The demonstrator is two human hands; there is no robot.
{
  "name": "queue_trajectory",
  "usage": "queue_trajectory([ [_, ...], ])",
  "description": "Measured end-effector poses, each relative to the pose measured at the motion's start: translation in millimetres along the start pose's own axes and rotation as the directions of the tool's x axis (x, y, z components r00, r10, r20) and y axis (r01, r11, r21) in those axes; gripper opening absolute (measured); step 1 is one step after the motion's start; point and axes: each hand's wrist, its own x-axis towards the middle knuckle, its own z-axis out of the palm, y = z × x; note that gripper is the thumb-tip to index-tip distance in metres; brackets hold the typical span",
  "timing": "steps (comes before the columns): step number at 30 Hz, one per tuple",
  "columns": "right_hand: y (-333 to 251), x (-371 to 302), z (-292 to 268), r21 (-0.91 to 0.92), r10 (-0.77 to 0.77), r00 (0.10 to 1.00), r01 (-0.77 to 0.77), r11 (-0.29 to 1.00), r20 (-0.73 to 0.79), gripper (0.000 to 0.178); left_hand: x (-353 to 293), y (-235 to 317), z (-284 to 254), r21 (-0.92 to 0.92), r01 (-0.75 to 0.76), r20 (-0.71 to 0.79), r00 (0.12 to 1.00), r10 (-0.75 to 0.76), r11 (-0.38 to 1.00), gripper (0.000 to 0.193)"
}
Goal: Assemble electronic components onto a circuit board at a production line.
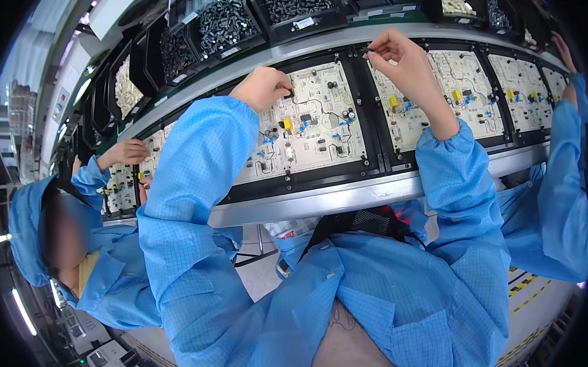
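Above the conveyor (321, 199), both hands, left (262, 88) and right (397, 56), pinch over circuit boards (311, 127).

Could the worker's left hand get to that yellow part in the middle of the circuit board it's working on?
Probably yes: the left hand rests on the same circuit board, and nothing covers the yellow part just below it.

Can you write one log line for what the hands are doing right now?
left hand: pressing small black part onto circuit board | right hand: pinching tiny part above next board | parts bins: behind
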Motion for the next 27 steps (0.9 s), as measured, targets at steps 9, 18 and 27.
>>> queue_trajectory([
  [9, 6.0, 1.0, 1.9, -0.030, -0.036, 0.999, 0.037, 0.999, 0.025, 0.015, -4.0, 4.9, 0.9, 0.066, -0.020, -0.037, 0.999, 0.023, 0.998, 0.018],
  [18, 9.5, -3.9, 1.1, -0.015, -0.006, 0.998, 0.007, 1.000, 0.062, 0.011, -8.0, 6.8, 8.5, 0.162, -0.081, -0.050, 0.995, 0.091, 0.983, 0.018],
  [27, 2.0, -18.0, 10.9, -0.014, -0.030, 0.984, 0.033, 0.999, 0.176, 0.012, -6.5, 3.9, 1.7, 0.129, -0.006, 0.008, 1.000, 0.005, 0.992, 0.024],
])
